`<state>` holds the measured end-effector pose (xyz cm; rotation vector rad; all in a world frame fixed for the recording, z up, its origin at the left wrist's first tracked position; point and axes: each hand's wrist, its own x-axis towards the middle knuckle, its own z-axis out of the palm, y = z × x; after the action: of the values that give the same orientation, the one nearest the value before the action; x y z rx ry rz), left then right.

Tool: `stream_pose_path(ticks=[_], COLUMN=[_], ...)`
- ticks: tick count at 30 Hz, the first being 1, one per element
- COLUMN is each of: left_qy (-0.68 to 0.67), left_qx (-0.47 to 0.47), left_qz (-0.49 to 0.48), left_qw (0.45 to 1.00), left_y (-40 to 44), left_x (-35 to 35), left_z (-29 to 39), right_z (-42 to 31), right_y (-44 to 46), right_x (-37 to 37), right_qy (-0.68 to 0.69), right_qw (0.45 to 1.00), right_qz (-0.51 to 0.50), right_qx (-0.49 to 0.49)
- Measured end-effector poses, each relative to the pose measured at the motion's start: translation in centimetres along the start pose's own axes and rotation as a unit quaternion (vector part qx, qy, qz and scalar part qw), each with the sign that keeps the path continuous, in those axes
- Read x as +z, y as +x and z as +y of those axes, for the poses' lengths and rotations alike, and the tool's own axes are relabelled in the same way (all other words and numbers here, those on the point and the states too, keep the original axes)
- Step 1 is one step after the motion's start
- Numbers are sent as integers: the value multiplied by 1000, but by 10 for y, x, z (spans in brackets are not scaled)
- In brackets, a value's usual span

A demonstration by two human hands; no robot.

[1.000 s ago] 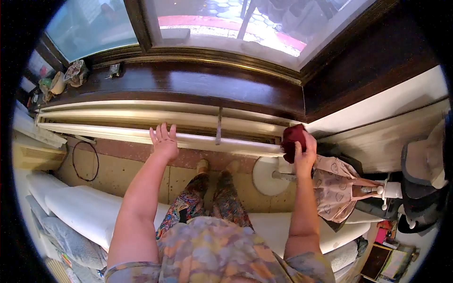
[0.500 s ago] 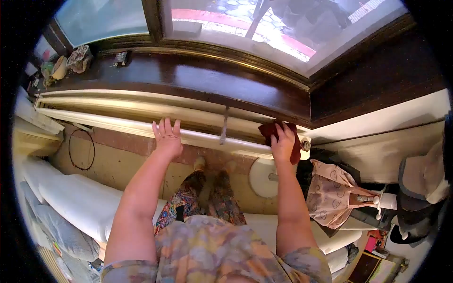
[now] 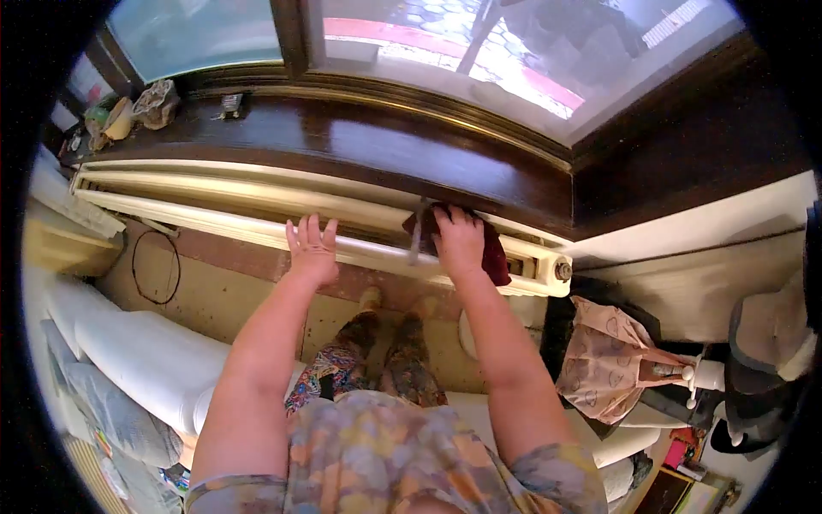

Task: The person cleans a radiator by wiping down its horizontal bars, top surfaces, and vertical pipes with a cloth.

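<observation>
A long cream radiator runs under the dark wooden sill. My left hand rests on its front edge, fingers spread, holding nothing. Further right, my right hand presses a dark red cloth onto the top of the radiator, its fingers over the cloth. Just left of that hand, a narrow metal bracket crosses the radiator's top. The valve shows at the radiator's right end.
Above the radiator is the glossy sill, with small pots and a small box at the left. A pink patterned cloth and hats hang at the right. Behind me is a white sofa.
My right hand and the red cloth have moved left along the radiator from its right end to the metal bracket. My left hand stays on the front edge.
</observation>
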<state>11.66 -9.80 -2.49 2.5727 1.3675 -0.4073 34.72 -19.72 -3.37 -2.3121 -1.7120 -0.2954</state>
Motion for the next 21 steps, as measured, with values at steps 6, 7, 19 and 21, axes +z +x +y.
stream_pose_path(ticks=[6,7,19,21], left_qy=[21,21,-17,-19], left_qx=[-9,-4,6,0], left_qz=[-21,-13,0,27], left_qw=[1000,1000,1000,999], left_y=[4,3,-1,0], left_x=[5,5,0,7], left_z=[-4,-4,-4,-3], right_z=[60,73,148,147], right_y=[-21,-25,-51,-58], right_x=[-20,-17,-48,-35], right_qy=[33,26,-84,-131], right_qw=[998,998,987,988], right_qz=[-31,-59,-136,-76], right_qx=[-37,-21,15,-13])
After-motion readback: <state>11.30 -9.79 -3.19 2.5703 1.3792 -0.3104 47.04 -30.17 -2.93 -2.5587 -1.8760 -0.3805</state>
